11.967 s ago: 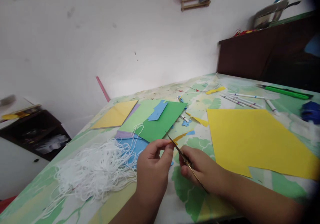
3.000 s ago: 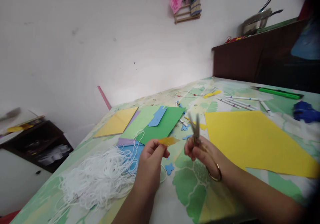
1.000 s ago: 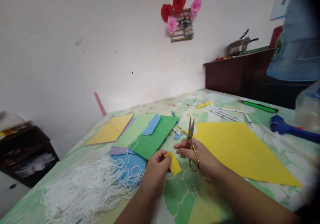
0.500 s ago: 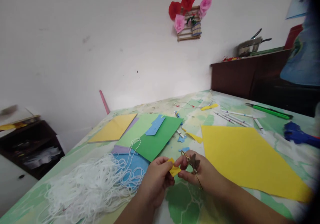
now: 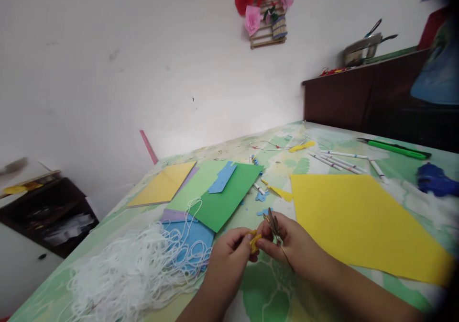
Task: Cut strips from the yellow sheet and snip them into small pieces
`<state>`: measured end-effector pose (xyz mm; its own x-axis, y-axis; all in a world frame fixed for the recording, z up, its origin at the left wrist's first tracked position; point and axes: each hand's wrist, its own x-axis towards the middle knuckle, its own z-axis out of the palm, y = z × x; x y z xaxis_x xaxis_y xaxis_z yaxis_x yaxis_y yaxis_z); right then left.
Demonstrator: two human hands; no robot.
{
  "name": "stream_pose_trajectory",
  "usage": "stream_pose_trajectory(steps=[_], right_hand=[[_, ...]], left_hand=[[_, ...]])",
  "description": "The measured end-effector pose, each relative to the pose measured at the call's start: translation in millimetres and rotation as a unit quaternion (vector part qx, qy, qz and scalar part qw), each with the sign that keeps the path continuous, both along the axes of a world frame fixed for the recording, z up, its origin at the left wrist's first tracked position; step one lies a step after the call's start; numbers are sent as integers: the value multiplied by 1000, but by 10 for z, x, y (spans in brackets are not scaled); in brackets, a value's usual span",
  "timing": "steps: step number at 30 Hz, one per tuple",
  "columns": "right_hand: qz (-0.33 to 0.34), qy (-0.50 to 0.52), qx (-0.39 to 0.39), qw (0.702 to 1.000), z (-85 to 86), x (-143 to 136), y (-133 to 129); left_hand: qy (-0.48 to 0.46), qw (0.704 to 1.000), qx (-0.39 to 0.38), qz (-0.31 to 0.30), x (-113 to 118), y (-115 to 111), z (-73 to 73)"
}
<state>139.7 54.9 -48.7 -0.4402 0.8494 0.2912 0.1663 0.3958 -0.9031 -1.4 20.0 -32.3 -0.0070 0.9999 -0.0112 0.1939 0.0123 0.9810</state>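
Between my two hands is a small yellow piece (image 5: pixel 254 243), bent or folded over. My left hand (image 5: pixel 232 255) pinches it from the left between thumb and fingers. My right hand (image 5: pixel 287 240) has its thumb and fingertip at the piece's right edge, and small metal scissors (image 5: pixel 274 226) hang in that same hand with the blades pointing up. A large yellow sheet (image 5: pixel 358 221) lies to the right of my hands. Green sheets (image 5: pixel 229 207) with a blue strip (image 5: pixel 223 178) on top lie beyond my left hand.
A tangle of white string (image 5: pixel 132 269) spreads over the left front of the table. White sticks (image 5: pixel 340 161), a green cutter (image 5: pixel 396 149) and a blue tool (image 5: pixel 435 179) lie at the right. Blue scraps (image 5: pixel 263 196) are beyond my hands.
The yellow piece, flatter before, is now bent over between my fingers. The scissors have turned more upright in my right hand. The camera view has shifted slightly.
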Motion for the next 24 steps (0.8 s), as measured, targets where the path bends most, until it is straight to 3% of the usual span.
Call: stream_pose_trajectory(steps=[8,14,19,22,24], right_hand=[[8,-9,-29,1000,41,-21,-3],[-4,-14,-23,1000,38,-27,4],[-16,-4,-77,997,2,-20,53],[-104,-111,-53,987,32,24,168],[-150,-240,-7,959,72,65,253]], left_hand=[[-55,997,8,57,12,-14,5],[-84,996,1,35,18,22,-48],[-157,985,-46,44,11,61,-46],[-192,975,-74,79,2,87,-38],[-190,974,-77,98,0,99,-30]])
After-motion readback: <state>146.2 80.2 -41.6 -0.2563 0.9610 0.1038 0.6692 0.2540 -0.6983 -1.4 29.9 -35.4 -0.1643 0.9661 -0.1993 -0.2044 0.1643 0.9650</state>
